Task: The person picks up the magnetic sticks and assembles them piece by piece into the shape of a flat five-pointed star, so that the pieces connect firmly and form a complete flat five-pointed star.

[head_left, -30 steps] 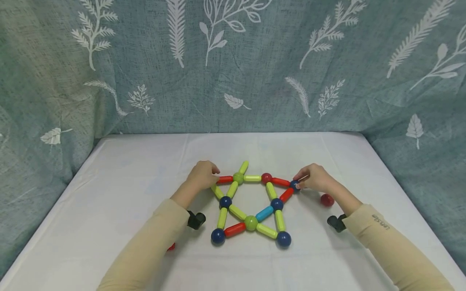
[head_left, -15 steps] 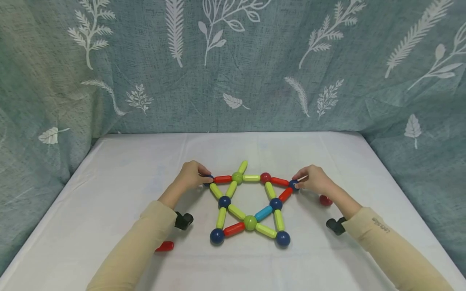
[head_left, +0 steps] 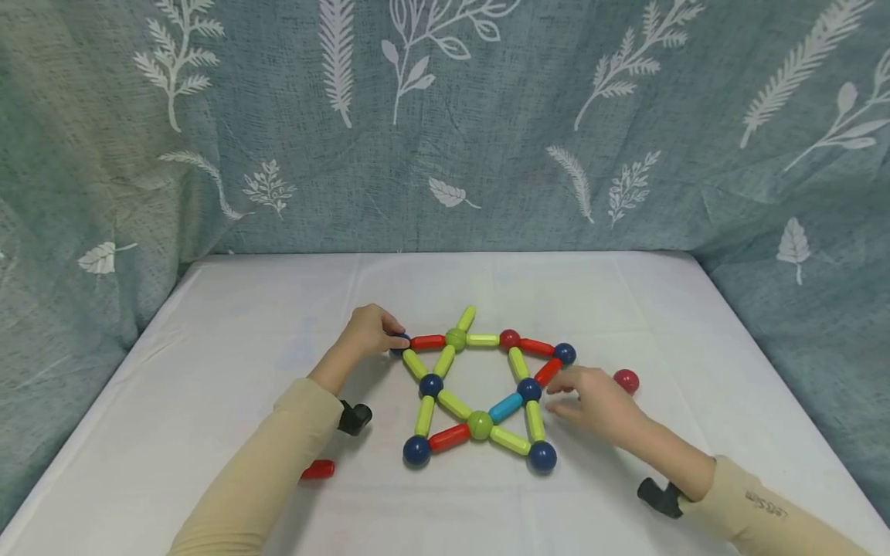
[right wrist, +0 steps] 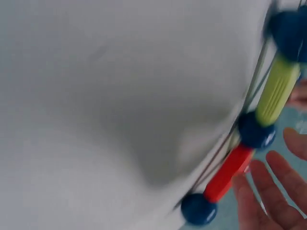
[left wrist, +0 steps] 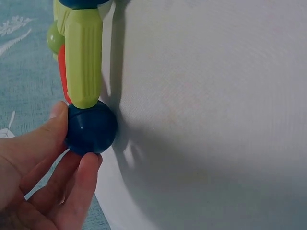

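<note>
A flat star-like figure of magnetic rods and balls lies mid-table. My left hand (head_left: 371, 333) pinches the dark blue ball (left wrist: 91, 127) at its far left corner, thumb on one side and fingers on the other. A lime rod (left wrist: 84, 57) and a red rod (head_left: 427, 342) join that ball. To the right of the figure, my right hand (head_left: 591, 401) holds nothing, its fingers loosely extended beside the right-hand blue ball (head_left: 529, 389) and a red rod (right wrist: 229, 173). The far right blue ball (head_left: 565, 354) stands free of both hands. One lime rod (head_left: 467, 316) sticks out at the top.
A loose red ball (head_left: 626, 381) lies behind the right hand. Beside the left sleeve a loose red rod (head_left: 318, 469) shows partly. Two blue balls form the near corners, the left one (head_left: 416, 451) and the right one (head_left: 542, 457). A leaf-patterned curtain (head_left: 445, 139) hangs behind the white table.
My right hand has let go of the far right blue ball and moved nearer along the figure's right side. My left hand has shifted left and pinches the far left ball.
</note>
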The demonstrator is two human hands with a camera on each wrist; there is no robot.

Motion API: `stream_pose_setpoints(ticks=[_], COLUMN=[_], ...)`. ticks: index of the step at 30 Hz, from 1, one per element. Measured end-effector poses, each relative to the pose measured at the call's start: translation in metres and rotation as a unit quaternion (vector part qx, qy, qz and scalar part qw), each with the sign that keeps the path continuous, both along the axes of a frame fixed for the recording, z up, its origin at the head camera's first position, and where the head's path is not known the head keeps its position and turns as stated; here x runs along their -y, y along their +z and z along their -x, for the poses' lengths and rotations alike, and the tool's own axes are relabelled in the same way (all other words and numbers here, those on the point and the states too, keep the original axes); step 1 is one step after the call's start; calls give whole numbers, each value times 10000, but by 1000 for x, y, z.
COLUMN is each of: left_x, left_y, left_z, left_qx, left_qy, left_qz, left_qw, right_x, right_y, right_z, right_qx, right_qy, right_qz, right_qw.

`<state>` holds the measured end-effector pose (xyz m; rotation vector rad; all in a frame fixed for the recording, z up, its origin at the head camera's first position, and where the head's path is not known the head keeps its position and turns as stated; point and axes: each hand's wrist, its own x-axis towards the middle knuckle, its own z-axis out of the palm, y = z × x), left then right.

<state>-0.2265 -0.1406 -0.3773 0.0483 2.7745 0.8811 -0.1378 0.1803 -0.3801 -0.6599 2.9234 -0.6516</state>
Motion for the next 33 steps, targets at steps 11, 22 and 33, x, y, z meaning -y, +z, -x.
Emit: stream_pose_setpoints(ticks=[11,22,33], left_x=[-2,2,8], left_y=[1,6,13], left_z=[-1,-9,-42], left_qx=[-55,6,-125], left_qy=[-25,-249,-1025], left_qz=[247,453,1112], left_qw=[9997,9987,9884], right_x=[12,16,-5], right_y=[-10,-4,5], right_z=[-37,-35,3], right_qx=[645,507,627], right_qy=[666,453,-247], right_qz=[839,367,31], right_qw=[9921,9970,9977])
